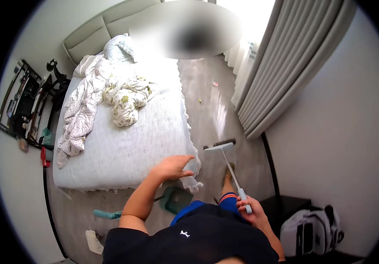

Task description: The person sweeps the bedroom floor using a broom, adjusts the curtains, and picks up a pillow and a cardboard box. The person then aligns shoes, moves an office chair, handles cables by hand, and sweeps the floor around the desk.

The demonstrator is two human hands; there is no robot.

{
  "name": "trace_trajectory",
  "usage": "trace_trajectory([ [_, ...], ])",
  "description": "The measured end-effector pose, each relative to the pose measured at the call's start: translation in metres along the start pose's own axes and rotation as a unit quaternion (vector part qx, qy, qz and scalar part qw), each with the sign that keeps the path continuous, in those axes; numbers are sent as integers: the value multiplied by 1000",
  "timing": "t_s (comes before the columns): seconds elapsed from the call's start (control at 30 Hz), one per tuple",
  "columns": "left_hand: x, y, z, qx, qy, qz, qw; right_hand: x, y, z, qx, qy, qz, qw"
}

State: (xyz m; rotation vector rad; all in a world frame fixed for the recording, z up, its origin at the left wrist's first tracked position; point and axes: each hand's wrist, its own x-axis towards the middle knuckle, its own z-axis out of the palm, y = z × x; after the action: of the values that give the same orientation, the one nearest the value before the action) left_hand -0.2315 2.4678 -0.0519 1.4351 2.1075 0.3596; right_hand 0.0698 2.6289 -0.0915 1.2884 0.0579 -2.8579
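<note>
Likely step: alignment of brush head (219,146) over floor (198,83), contact unclear, with right grip (253,207) closed around handle (242,193) and left grip (172,168) loosely open, empty, near bed (123,163). For floor contact, direct bristles (225,141) downward.

Bedroom in a home: bed (154,127) with padded headboard (95,42), rumpled quilt (77,119), pillow (118,49), long grey curtain (282,66) at a bright window.

A head-worn camera looks forward and steeply down over the wearer's close black shirt (198,240) toward the farther bed (128,149), floor (207,116) and curtain (282,66).
</note>
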Motion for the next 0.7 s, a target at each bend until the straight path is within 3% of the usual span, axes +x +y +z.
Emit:
trace_trajectory([
  [0.13, 98, -26, -4, -210, -19, -57, 976, 69, -106, 19, -38, -37, 12, 999],
  [0.23, 138, -109, 56, -263, 135, -209, 932, 115, -172, 59, -145, -3, -2, 989],
  [0.3, 131, -168, 118, -387, 172, -365, 829, 146, -217, 93, -200, 2, -1, 980],
  [0.33, 117, -168, 133, -472, 195, -462, 725, 162, -238, 107, -213, -1, 4, 977],
  [0.37, 98, -173, 153, -533, 202, -503, 649, 179, -259, 120, -224, 0, 11, 974],
  [0.4, 87, -157, 155, -561, 233, -596, 526, 197, -278, 135, -236, 0, 18, 971],
  [0.43, 75, -148, 161, -573, 232, -642, 453, 209, -294, 151, -261, 5, 17, 965],
  [0.5, 60, -127, 171, -544, 174, -702, 426, 241, -324, 179, -290, 5, 30, 957],
  [0.53, 57, -117, 167, -486, 120, -691, 521, 257, -336, 192, -317, 0, 23, 948],
  [0.57, 47, -131, 198, -481, 79, -688, 538, 276, -348, 206, -345, 1, 16, 938],
  [0.63, 26, -189, 310, -573, 69, -661, 480, 312, -365, 236, -396, 5, 2, 918],
  [0.7, 49, -217, 314, -624, 73, -643, 438, 346, -380, 272, -414, 13, 2, 910],
])
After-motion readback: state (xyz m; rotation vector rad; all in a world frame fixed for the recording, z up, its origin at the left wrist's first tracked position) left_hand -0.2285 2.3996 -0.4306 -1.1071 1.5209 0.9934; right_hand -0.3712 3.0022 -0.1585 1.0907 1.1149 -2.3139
